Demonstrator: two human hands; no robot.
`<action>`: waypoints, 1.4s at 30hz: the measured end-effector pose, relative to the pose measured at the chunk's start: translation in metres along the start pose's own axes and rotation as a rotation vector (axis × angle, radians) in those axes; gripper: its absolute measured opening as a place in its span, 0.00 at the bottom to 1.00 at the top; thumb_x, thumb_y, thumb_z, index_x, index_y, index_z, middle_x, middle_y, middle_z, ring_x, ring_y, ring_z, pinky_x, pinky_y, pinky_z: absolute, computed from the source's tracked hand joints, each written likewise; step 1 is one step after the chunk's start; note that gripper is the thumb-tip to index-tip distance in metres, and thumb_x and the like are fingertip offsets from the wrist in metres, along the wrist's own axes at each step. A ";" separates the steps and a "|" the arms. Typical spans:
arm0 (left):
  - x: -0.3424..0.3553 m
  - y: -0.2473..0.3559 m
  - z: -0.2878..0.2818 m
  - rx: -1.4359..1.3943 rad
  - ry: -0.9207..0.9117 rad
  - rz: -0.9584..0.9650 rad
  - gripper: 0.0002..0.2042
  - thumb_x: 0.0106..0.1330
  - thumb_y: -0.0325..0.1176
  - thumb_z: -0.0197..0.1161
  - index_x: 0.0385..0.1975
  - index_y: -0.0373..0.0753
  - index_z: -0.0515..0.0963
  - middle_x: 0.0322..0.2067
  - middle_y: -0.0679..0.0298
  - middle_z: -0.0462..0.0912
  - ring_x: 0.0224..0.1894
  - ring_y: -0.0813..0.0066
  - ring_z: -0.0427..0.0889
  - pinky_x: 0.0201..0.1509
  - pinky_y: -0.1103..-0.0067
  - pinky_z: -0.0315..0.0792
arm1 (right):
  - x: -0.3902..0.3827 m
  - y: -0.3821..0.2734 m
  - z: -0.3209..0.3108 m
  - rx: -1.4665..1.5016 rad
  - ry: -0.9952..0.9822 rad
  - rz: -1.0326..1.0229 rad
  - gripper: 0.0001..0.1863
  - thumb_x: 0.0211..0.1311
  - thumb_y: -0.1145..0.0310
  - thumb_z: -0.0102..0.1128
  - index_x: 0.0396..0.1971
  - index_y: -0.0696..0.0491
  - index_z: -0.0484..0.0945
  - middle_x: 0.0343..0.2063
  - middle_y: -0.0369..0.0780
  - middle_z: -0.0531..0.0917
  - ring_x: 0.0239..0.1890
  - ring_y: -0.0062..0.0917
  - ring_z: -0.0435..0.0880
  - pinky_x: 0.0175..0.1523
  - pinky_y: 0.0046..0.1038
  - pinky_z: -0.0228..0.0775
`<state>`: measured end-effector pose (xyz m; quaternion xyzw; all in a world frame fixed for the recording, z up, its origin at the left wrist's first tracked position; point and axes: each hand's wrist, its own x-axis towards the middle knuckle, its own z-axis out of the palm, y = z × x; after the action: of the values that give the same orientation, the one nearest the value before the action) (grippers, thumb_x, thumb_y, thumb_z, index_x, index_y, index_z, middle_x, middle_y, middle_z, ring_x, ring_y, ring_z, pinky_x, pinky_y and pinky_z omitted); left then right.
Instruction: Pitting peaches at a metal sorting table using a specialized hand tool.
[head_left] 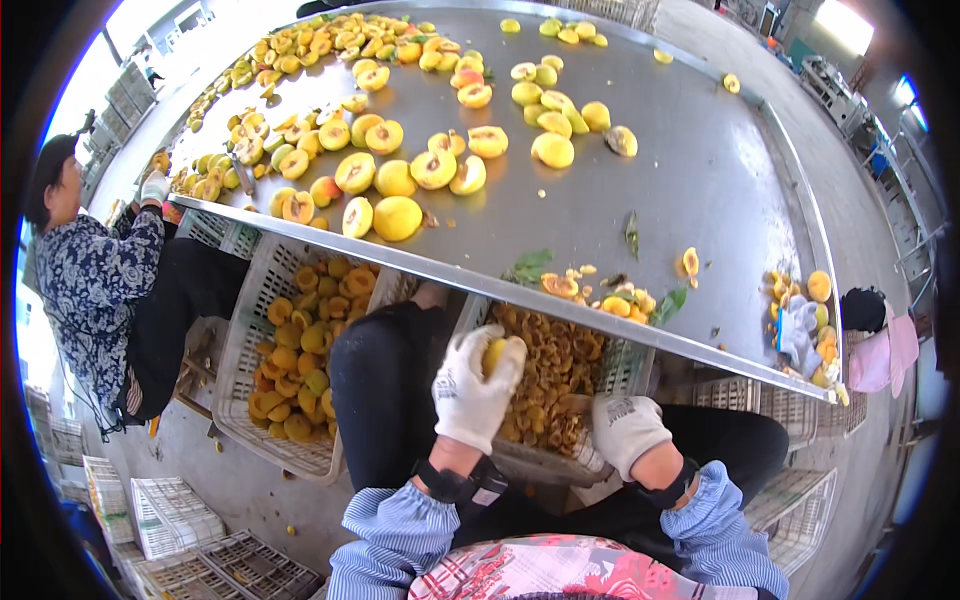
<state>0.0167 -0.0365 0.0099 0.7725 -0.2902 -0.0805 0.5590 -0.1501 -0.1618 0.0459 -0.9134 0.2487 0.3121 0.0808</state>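
My left hand [475, 385], in a white glove, is closed around a yellow peach [494, 357] above a crate of brown peach pits and scraps [545, 350]. My gloved right hand [625, 430] is curled at that crate's right side; what it grips is too unclear to make out. Left of my leg, a white crate [233, 360] holds several yellow-orange peaches [295, 385]. Above both crates, a steel sorting table [720, 200] bears many peach halves, some whole fruit, green leaves [525, 268] and, at its right corner, a pale cloth or glove [800, 330].
A co-worker [95, 270] in a dark floral top sits at the left, a gloved hand by the table edge. A pink hat [880, 360] shows at the right. Stacked white crates [175, 515] stand lower left; machinery [830, 90] lines the back right.
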 end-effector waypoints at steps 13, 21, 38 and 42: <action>0.039 -0.024 -0.197 0.849 0.439 -0.031 0.16 0.70 0.35 0.62 0.54 0.34 0.79 0.50 0.50 0.81 0.54 0.55 0.80 0.60 0.70 0.72 | 0.140 -0.042 -0.227 0.833 0.474 -0.026 0.25 0.60 0.51 0.63 0.38 0.62 0.80 0.24 0.49 0.85 0.31 0.39 0.87 0.39 0.38 0.77; 0.029 0.046 -0.146 -0.626 0.160 -0.245 0.25 0.76 0.49 0.51 0.58 0.31 0.75 0.53 0.52 0.80 0.43 0.71 0.83 0.45 0.80 0.76 | 0.208 -0.032 -0.210 1.404 0.341 -0.140 0.12 0.60 0.66 0.68 0.35 0.60 0.79 0.18 0.36 0.77 0.17 0.20 0.74 0.22 0.25 0.67; -0.006 0.047 -0.026 -0.792 -0.252 -0.299 0.32 0.80 0.56 0.33 0.55 0.33 0.76 0.43 0.59 0.82 0.41 0.77 0.83 0.44 0.79 0.81 | -0.022 -0.037 -0.062 0.706 0.822 -0.400 0.16 0.66 0.57 0.63 0.43 0.54 0.77 0.35 0.43 0.86 0.34 0.40 0.86 0.36 0.36 0.78; -0.009 0.042 -0.031 -0.753 -0.274 -0.262 0.32 0.80 0.56 0.34 0.53 0.33 0.78 0.46 0.61 0.83 0.44 0.75 0.83 0.53 0.79 0.78 | -0.014 -0.042 -0.039 0.405 0.788 -0.386 0.17 0.71 0.52 0.55 0.38 0.53 0.73 0.28 0.43 0.83 0.29 0.38 0.86 0.31 0.38 0.77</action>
<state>0.0087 -0.0154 0.0571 0.5269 -0.2117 -0.3534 0.7434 -0.1179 -0.1314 0.0854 -0.9574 0.1421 -0.1331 0.2132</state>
